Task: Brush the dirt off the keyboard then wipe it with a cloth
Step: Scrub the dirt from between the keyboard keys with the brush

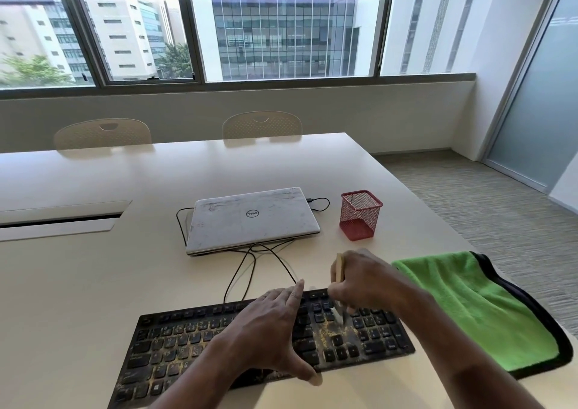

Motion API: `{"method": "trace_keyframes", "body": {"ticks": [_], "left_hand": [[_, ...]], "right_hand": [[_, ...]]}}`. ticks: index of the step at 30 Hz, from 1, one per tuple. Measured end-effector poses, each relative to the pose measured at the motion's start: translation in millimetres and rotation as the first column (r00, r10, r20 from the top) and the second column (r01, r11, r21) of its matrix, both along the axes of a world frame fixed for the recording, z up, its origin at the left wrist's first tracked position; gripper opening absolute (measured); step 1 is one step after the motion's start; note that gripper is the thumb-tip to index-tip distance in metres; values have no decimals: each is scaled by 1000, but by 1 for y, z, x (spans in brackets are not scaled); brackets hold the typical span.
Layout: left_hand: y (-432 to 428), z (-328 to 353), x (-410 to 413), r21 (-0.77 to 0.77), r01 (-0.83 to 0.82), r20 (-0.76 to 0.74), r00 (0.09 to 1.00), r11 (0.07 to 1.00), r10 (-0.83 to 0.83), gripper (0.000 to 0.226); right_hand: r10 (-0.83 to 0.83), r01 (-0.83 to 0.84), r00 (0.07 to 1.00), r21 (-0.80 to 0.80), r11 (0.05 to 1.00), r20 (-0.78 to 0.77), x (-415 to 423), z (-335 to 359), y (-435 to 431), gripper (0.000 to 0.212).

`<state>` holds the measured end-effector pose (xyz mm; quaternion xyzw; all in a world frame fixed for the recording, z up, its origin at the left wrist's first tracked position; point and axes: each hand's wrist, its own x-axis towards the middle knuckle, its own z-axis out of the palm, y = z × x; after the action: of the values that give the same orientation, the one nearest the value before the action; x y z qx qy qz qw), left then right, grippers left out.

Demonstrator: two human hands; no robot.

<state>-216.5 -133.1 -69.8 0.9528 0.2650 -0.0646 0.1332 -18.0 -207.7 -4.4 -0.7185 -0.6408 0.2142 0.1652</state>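
Table (93,283): pale top, bears the keyboard.
Keyboard (175,343): black, corded, lies at the near edge in front of the person.
Cloth (469,308): green, dark-edged, just right of the keyboard, untouched; wiping not yet due.
Laptop (250,221): closed, beyond the keyboard.
Cup (359,214): red mesh, beyond the keyboard's right end.
Left hand (269,327): flat on the keyboard's middle, fingers straight and together, thumb spread to the near edge. It steadies the board.
Right hand (362,280): over the keyboard's right part, fingers curled round the brush.
Brush (339,267): pale handle up, bristles down among the keys.
Dirt (328,333): yellowish grit, thickest near the bristles and scattered across the left keys.
Handling note: probably best to use short, light strokes along the key rows, all toward one edge. Press down with the left hand so the board cannot slide.
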Motion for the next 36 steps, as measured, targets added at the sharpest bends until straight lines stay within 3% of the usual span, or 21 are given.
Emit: {"method": "trace_keyframes", "body": {"ticks": [3,8,15,21,23,27,31,36], "left_hand": [[0,-1,0,1,1,-2,1000,1000,-1,152],[0,0,0,10,5,9,1000,1000,-5,152],[0,0,-1,7,5,19,1000,1000,-5,152],[-1,2,-1,-2,4,28,1000,1000,-4,151],[-1,1,-1,-3,7,27,1000,1000,-7,150],[-1,1,-1,-3,10,21,1000,1000,-10,149],[-1,0,-2,-3,11,25,1000,1000,-11,149],[0,1,-2,1,15,31,999,1000,-15,149]], "right_hand": [[-52,52,999,72,996,3,2,2,0,18],[5,-3,998,-46,999,63,-2,0,-4,18],[-74,71,997,148,986,13,-2,9,1,16],[-3,6,999,-81,997,38,-3,1,-3,23],[-8,11,999,-77,997,39,-2,4,-4,23],[-98,95,995,79,992,31,0,6,0,19],[-19,23,999,-91,996,41,-1,3,-3,19],[-118,114,992,81,990,46,5,5,-1,22]]}}
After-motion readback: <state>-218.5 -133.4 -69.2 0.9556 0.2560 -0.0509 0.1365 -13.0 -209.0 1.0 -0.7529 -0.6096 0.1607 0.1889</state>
